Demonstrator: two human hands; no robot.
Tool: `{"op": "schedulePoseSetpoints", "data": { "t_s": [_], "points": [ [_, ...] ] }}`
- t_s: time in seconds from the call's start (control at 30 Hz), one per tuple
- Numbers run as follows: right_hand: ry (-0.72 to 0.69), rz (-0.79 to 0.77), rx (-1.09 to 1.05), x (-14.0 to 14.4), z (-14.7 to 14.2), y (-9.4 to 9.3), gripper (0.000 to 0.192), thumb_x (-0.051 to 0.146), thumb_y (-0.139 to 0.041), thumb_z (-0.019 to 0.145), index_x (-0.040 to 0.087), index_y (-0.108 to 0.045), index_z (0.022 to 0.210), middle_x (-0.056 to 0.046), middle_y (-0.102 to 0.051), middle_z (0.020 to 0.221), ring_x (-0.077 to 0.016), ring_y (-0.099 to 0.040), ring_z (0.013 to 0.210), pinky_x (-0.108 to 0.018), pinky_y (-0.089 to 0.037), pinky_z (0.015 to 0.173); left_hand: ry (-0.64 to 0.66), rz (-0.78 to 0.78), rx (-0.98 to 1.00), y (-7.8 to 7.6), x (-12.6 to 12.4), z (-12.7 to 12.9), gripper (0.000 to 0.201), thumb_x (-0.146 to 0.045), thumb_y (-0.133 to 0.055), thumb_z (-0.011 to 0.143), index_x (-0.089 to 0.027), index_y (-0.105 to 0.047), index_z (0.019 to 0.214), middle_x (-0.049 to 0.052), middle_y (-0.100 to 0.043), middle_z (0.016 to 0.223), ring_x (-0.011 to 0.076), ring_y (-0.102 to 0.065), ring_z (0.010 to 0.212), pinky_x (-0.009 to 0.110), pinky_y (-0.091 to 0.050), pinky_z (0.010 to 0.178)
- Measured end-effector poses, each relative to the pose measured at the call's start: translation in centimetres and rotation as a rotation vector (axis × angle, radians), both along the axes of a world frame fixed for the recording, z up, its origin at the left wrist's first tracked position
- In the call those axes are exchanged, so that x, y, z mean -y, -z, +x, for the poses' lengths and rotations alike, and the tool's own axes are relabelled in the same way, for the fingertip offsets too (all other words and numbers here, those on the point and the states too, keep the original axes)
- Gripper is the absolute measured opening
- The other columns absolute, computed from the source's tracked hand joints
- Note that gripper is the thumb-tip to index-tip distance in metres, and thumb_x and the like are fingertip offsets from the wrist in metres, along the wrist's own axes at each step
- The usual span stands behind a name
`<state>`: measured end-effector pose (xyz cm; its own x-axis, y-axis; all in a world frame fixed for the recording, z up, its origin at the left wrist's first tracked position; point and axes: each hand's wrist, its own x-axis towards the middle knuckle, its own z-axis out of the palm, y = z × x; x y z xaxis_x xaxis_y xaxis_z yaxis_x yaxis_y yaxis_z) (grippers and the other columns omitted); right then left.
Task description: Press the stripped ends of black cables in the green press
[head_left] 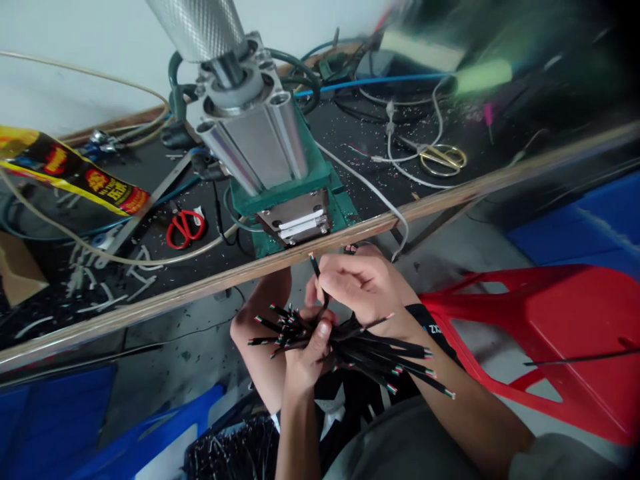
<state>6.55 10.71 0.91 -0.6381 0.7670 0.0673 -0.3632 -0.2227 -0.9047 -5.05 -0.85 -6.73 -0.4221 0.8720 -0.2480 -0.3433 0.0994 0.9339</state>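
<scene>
A bundle of short black cables lies across my left hand, whose fingers and thumb are closed round its middle. Stripped ends with red, green and white wires stick out on both sides of the bundle. My right hand pinches one black cable just above the bundle; its bare tip points up toward the table edge. Beyond that tip stands a pneumatic press with a green base and a metal jaw block at the front. Both hands are over my lap.
Red-handled scissors, a yellow and black packet and cut sleeve scraps lie on the table's left. Gold-handled scissors and a white cord lie right of the press. A red plastic stool stands at my right, blue plastic at lower left.
</scene>
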Motion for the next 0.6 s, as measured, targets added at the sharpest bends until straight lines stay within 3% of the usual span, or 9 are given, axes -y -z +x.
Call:
{"op": "schedulePoseSetpoints", "data": {
  "t_s": [0.07, 0.13, 0.33, 0.4, 0.5, 0.6],
  "points": [
    [-0.134, -0.006, -0.072, -0.5, 0.6, 0.7, 0.041, 0.052, -0.079, 0.101, 0.019, -0.074, 0.078, -0.005, -0.072, 0.079, -0.0161, -0.065, 0.066, -0.029, -0.054, 0.061, -0.013, 0.002, -0.005, 0.1, 0.2, -0.1, 0.046, -0.064, -0.097, 0.076, -0.021, -0.081, 0.083, 0.004, -0.078, 0.080, 0.0197, -0.070, 0.073, 0.031, -0.062, 0.072],
    [-0.229, -0.007, -0.165, -1.0, 1.1, 1.7, 0.039, 0.048, -0.078, 0.103, 0.018, -0.073, 0.078, -0.006, -0.073, 0.080, -0.0182, -0.069, 0.071, -0.031, -0.055, 0.064, 0.005, 0.003, -0.032, 0.1, 0.4, -0.2, 0.048, -0.065, -0.098, 0.072, -0.022, -0.080, 0.081, 0.002, -0.072, 0.070, 0.0185, -0.064, 0.063, 0.031, -0.059, 0.063],
    [-0.354, 0.047, -0.336, -1.7, 1.6, 4.1, 0.040, 0.047, -0.081, 0.099, 0.020, -0.070, 0.072, -0.004, -0.066, 0.073, -0.0206, -0.071, 0.070, -0.033, -0.056, 0.067, 0.073, -0.023, -0.022, -0.2, 0.3, 0.4, 0.053, -0.074, -0.092, 0.074, -0.023, -0.081, 0.075, 0.006, -0.069, 0.064, 0.0190, -0.054, 0.052, 0.032, -0.045, 0.046],
    [-0.361, 0.018, -0.303, -1.8, 1.4, 4.0, 0.047, 0.055, -0.073, 0.103, 0.020, -0.070, 0.071, -0.003, -0.065, 0.068, -0.0205, -0.070, 0.069, -0.034, -0.057, 0.067, 0.047, -0.023, -0.001, -0.4, -0.1, 0.8, 0.057, -0.075, -0.093, 0.073, -0.021, -0.076, 0.070, 0.003, -0.066, 0.060, 0.0149, -0.049, 0.048, 0.029, -0.041, 0.044],
    [-0.237, -0.066, -0.119, -1.9, 1.2, 2.9, 0.050, 0.061, -0.070, 0.104, 0.020, -0.071, 0.075, -0.001, -0.064, 0.068, -0.0163, -0.063, 0.061, -0.028, -0.052, 0.057, 0.013, -0.035, 0.019, -0.9, -0.8, 1.1, 0.059, -0.073, -0.095, 0.069, -0.018, -0.075, 0.071, 0.002, -0.066, 0.061, 0.0109, -0.046, 0.045, 0.026, -0.039, 0.043],
    [-0.251, 0.094, 0.114, -2.2, 1.2, 1.3, 0.032, 0.050, -0.087, 0.092, 0.020, -0.079, 0.087, 0.000, -0.071, 0.077, -0.0134, -0.062, 0.064, -0.024, -0.051, 0.058, 0.008, -0.051, 0.031, -1.3, -1.1, 1.1, 0.059, -0.072, -0.097, 0.066, -0.018, -0.073, 0.070, -0.001, -0.062, 0.057, 0.0102, -0.045, 0.042, 0.025, -0.037, 0.040]
  ]
}}
